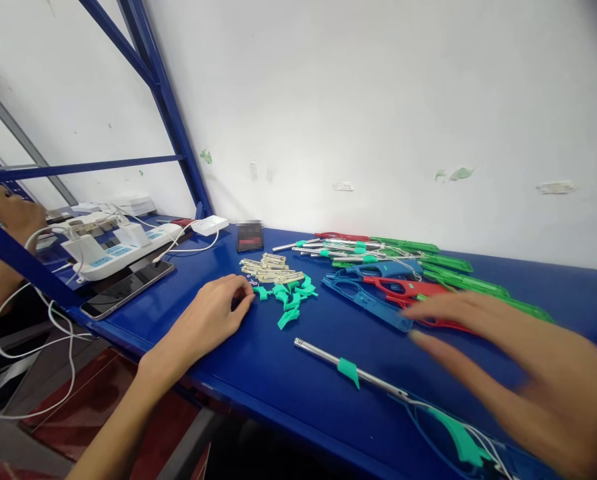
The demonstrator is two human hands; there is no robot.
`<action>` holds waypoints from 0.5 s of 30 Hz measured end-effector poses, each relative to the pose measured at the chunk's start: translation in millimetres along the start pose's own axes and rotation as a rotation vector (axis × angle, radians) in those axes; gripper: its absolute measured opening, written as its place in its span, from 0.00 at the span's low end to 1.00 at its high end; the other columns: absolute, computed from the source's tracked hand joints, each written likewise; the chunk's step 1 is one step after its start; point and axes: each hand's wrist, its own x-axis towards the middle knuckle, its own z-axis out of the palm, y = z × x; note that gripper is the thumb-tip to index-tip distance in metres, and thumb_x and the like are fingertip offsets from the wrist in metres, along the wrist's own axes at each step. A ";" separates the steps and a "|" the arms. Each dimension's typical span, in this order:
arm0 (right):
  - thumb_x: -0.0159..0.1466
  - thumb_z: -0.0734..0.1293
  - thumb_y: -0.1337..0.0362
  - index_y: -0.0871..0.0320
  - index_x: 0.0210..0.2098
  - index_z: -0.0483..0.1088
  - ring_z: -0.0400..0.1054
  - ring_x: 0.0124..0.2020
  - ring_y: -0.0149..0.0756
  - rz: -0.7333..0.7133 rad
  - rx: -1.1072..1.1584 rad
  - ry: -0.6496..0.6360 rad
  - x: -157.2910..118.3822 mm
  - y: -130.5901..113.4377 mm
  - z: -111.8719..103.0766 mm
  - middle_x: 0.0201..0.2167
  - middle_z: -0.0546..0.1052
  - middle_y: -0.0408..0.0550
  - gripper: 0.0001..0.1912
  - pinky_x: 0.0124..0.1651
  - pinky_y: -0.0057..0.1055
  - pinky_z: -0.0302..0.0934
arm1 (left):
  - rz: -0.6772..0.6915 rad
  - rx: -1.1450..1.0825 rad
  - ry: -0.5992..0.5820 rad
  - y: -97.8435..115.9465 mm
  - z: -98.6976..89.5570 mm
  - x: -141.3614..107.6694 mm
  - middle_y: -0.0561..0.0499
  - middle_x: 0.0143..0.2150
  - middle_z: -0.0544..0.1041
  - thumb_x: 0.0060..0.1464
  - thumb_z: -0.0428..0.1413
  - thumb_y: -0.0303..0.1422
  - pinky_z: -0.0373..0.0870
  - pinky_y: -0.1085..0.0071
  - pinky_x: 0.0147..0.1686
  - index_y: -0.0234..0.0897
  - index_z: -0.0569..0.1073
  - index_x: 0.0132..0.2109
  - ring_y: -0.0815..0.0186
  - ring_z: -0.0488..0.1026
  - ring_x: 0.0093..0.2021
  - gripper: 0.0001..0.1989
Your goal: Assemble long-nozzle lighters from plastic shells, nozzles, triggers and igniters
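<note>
The blue casing (378,311) lies right at the fingertips of the right hand (543,367), the closer one, its long axis running off forward-left from them along the bench (258,363). That hand comes in from the right, back up, thumb and fingers spread around the casing's near end, way too blurry to tell if they're touching. Left hand (211,313) rests just beside the teal pieces (290,317), fingers curled, and I honestly can't tell if they're pinching anything.
</note>
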 end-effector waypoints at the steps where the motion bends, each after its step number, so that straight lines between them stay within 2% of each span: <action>1: 0.77 0.61 0.51 0.47 0.52 0.77 0.80 0.48 0.48 -0.103 0.016 -0.073 26.0 -8.1 5.0 0.50 0.84 0.51 0.15 0.49 0.44 0.76 | -0.001 -0.009 0.014 1.0 0.6 -0.3 0.48 0.36 0.81 0.66 0.52 0.42 0.70 0.63 0.38 0.40 0.77 0.39 0.57 0.78 0.35 0.14; 2: 0.78 0.60 0.55 0.50 0.54 0.76 0.80 0.51 0.47 -0.180 0.014 -0.228 50.2 -15.1 12.9 0.52 0.83 0.53 0.15 0.51 0.45 0.75 | -0.001 -0.020 0.027 1.9 1.6 -0.3 0.49 0.36 0.81 0.67 0.52 0.42 0.70 0.64 0.38 0.40 0.77 0.39 0.58 0.78 0.35 0.14; 4: 0.77 0.63 0.59 0.53 0.53 0.77 0.78 0.52 0.47 -0.254 0.012 -0.327 90.7 -26.5 35.2 0.51 0.83 0.54 0.13 0.53 0.46 0.74 | 0.008 -0.045 0.057 3.1 4.7 0.1 0.50 0.36 0.82 0.67 0.52 0.41 0.72 0.65 0.38 0.40 0.77 0.39 0.59 0.79 0.35 0.13; 7: 0.75 0.67 0.63 0.57 0.57 0.75 0.77 0.55 0.45 -0.325 -0.016 -0.433 131.5 -39.8 72.3 0.54 0.81 0.53 0.13 0.57 0.47 0.73 | 0.035 -0.079 0.118 3.3 10.4 -0.2 0.50 0.37 0.84 0.67 0.53 0.40 0.74 0.66 0.40 0.41 0.79 0.41 0.59 0.80 0.36 0.13; 11: 0.73 0.71 0.56 0.57 0.59 0.73 0.77 0.51 0.42 -0.360 -0.086 -0.516 156.7 -53.8 103.4 0.56 0.79 0.52 0.18 0.53 0.47 0.75 | 0.045 -0.117 0.232 2.4 14.0 -3.8 0.48 0.44 0.85 0.70 0.52 0.39 0.76 0.65 0.43 0.40 0.81 0.47 0.59 0.81 0.40 0.14; 15: 0.73 0.71 0.56 0.57 0.61 0.72 0.78 0.50 0.42 -0.380 -0.145 -0.566 161.2 -59.7 113.6 0.56 0.79 0.52 0.20 0.52 0.46 0.76 | 0.029 -0.162 0.300 4.0 13.6 -6.6 0.47 0.46 0.85 0.71 0.53 0.38 0.77 0.64 0.44 0.40 0.82 0.48 0.59 0.81 0.41 0.13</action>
